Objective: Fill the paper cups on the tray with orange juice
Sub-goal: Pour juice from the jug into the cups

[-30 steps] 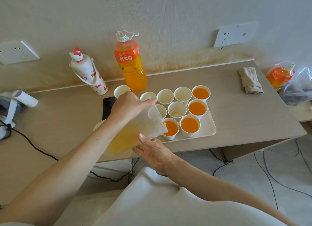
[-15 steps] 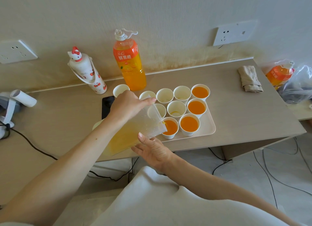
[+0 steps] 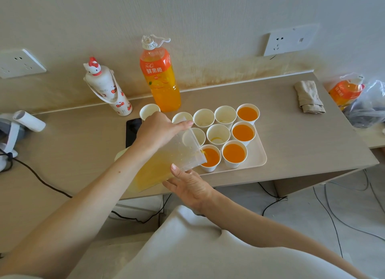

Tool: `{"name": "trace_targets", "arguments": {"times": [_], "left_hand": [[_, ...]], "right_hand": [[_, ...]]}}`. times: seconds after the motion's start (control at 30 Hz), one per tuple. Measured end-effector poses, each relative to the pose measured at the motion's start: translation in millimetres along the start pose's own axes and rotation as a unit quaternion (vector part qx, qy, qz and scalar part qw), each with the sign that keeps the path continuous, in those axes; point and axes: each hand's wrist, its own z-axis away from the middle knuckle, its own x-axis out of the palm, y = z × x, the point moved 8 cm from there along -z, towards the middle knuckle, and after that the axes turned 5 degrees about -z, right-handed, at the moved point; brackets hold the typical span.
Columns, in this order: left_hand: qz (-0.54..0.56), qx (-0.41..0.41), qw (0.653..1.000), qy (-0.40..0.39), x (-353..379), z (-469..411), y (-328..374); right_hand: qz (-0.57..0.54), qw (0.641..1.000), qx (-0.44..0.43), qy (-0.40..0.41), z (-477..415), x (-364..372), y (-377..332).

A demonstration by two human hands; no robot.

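Plastic jug is filling front cup; your left hand is gripping it, right hand propping flat-fingered; next probably needs re-aiming rearward.

Beige laminate desk, set against a cream wall stained yellowish just above the desk's back edge. Two white wall sockets: one at left, one at right. White flask, upright at the desk's rear left, with cat-head cap, red bow, red printed motifs and a carry strap. Black phone, lying flat, screen dark, partly covered. Beige cloth, folded, at the desk's far right. Clear plastic bag on a lower surface beside the desk, contents dark. White handheld device at far left; black cable trailing across the desk. More cables on the tiled floor. Pale fabric in the foreground, kind unclear.
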Motion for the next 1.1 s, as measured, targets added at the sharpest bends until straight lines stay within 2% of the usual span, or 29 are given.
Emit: {"name": "trace_targets", "arguments": {"times": [0.7, 0.93, 1.1], "left_hand": [[0.024, -0.001, 1.000, -0.005, 0, 1, -4], [0.088, -0.014, 0.996, -0.009, 5, -2, -17], [0.157, -0.025, 0.987, -0.024, 13, -9, -34]], "right_hand": [[-0.013, 1.000, 0.002, 0.013, -3, -4, 4], [-0.023, 0.999, -0.011, 0.024, -6, -7, 4], [-0.005, 0.998, 0.003, 0.065, -8, -16, 8]]}}
